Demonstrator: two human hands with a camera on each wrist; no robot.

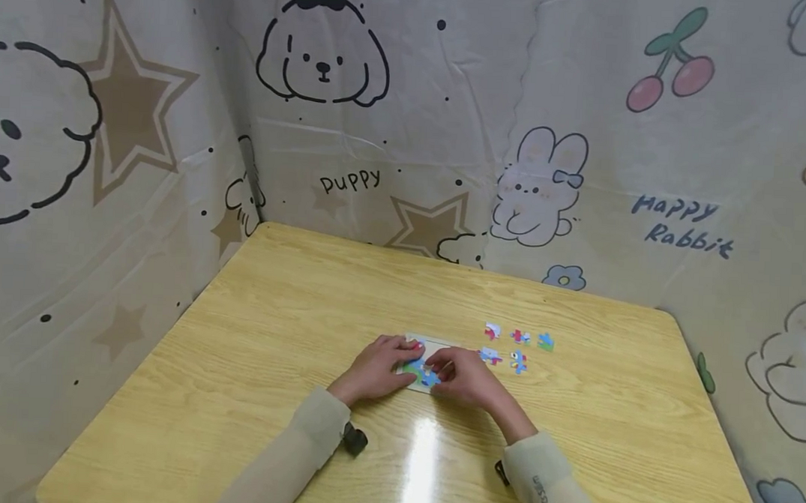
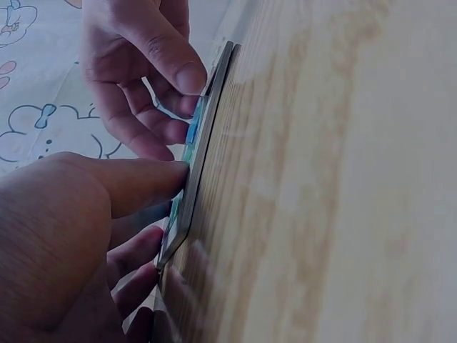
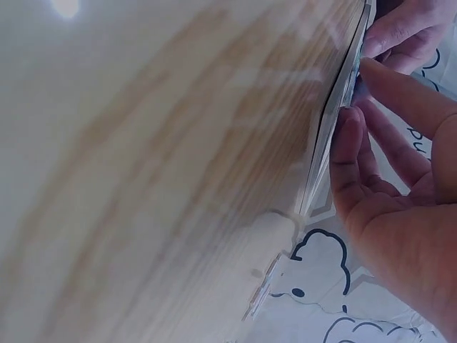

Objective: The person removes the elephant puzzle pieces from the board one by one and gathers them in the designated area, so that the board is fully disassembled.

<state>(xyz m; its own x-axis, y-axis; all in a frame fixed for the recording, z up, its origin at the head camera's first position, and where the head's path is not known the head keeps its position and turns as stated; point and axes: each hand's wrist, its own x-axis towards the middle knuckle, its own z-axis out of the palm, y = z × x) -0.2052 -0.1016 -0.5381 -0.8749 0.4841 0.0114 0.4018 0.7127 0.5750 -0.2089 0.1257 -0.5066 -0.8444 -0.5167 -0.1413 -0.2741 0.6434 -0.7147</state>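
A small jigsaw puzzle board [image 1: 414, 371] with a pale rim and blue, green and red pieces lies flat on the table. My left hand [image 1: 379, 364] rests on its left side, thumb and fingers spread out over the surface. In the left wrist view, the left thumb [image 2: 153, 182] presses on the face of the board [image 2: 203, 150]. My right hand [image 1: 466, 376] is bent over the board's right side, with thumb and fingertips curled about a puzzle piece there, mostly hidden by the fingers. In the right wrist view, the right fingertips [image 3: 348, 121] sit right at the board's edge.
Several loose puzzle pieces lie in two rows behind and right of the board, among them a blue one [image 1: 518, 361] and a green-blue one [image 1: 545, 341]. The wooden table [image 1: 293, 299] is bordered by a printed curtain [image 1: 394, 146].
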